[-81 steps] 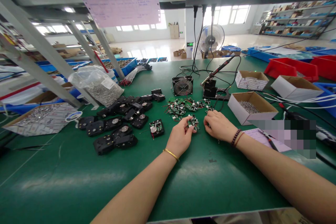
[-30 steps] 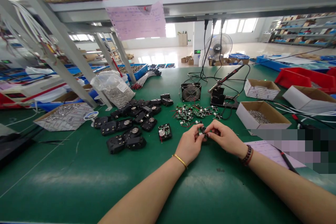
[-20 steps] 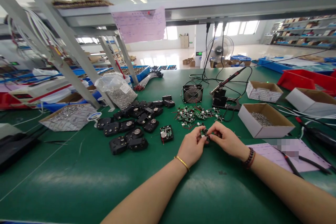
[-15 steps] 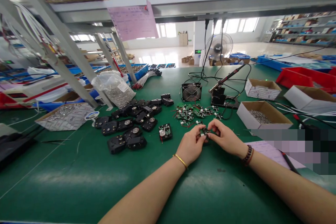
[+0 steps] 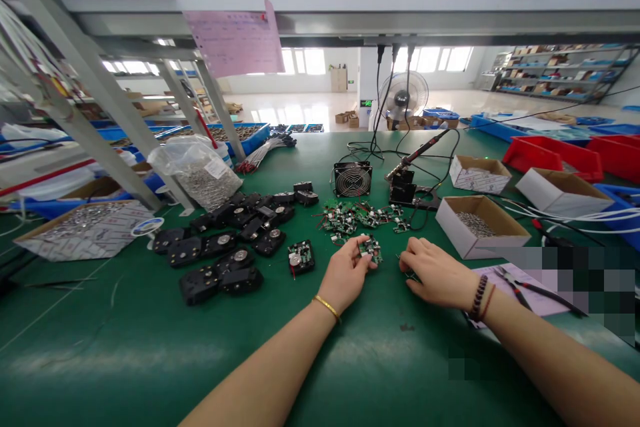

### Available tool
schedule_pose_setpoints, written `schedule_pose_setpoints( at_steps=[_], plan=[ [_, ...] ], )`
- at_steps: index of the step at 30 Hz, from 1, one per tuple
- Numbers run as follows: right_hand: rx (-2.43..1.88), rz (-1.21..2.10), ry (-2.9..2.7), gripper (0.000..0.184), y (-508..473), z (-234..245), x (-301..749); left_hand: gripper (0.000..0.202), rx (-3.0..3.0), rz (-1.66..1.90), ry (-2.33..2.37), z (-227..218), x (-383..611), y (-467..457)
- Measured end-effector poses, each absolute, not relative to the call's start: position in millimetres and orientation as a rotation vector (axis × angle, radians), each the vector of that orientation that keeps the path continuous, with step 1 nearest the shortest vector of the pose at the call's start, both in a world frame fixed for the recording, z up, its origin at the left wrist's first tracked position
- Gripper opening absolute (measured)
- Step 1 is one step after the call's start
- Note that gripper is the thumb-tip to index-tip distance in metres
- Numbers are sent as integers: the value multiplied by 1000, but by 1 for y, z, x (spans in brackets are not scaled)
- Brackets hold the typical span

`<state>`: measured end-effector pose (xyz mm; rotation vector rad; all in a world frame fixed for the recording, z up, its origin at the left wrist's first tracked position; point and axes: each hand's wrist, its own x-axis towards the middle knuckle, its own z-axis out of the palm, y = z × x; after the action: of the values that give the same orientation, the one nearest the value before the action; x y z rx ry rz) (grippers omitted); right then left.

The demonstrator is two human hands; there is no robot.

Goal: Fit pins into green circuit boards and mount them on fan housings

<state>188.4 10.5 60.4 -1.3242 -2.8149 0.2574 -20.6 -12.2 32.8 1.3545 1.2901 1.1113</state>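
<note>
My left hand (image 5: 347, 273) pinches a small green circuit board (image 5: 371, 248) just above the green mat. My right hand (image 5: 431, 273) rests a little to the right of it on the mat, fingers curled down over something small I cannot make out. Behind both hands lies a heap of similar small green boards with wires (image 5: 357, 217). To the left sit several black housings (image 5: 227, 240), and one housing with a board fitted in it (image 5: 301, 257) lies closest to my left hand.
A small black fan (image 5: 353, 179) and a soldering iron on its stand (image 5: 413, 177) are behind the boards. Open cardboard boxes of small metal parts (image 5: 480, 225) stand right, a bag of screws (image 5: 195, 170) left. Pink paper with tools (image 5: 525, 280) lies by my right wrist.
My hands were together on the small board; now they have parted. The left keeps the board, and the right has dropped to the mat on the right.
</note>
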Motion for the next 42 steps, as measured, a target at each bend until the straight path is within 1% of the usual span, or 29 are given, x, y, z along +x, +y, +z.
schedule_pose_setpoints(
  at_steps=[10,18,22,25,28,30,34,38,42],
  plan=[
    [-1335,259,-2859,20,14,62,191,37,1374,1114,1277,31,-20,-13],
    [-1285,244,-2826,8,19,57,188,38,1365,1121,1263,30,-19,-12],
    [-1231,221,-2815,16,24,52,190,38,1374,1111,1238,29,-18,-13],
    [-1170,342,-2733,14,26,51,188,38,1414,1085,1244,27,-17,-14],
    [-1047,521,-2474,11,25,50,182,38,1436,1055,1253,26,-16,-16],
    [-957,578,-2327,11,21,48,176,38,1419,1052,1231,26,-15,-17],
    [-862,555,-2249,13,16,43,166,38,1392,1074,1173,27,-14,-19],
    [-863,544,-2267,13,15,40,162,39,1386,1085,1170,25,-14,-19],
    [-907,609,-2227,12,16,37,161,38,1362,1083,1155,25,-12,-20]
  ],
)
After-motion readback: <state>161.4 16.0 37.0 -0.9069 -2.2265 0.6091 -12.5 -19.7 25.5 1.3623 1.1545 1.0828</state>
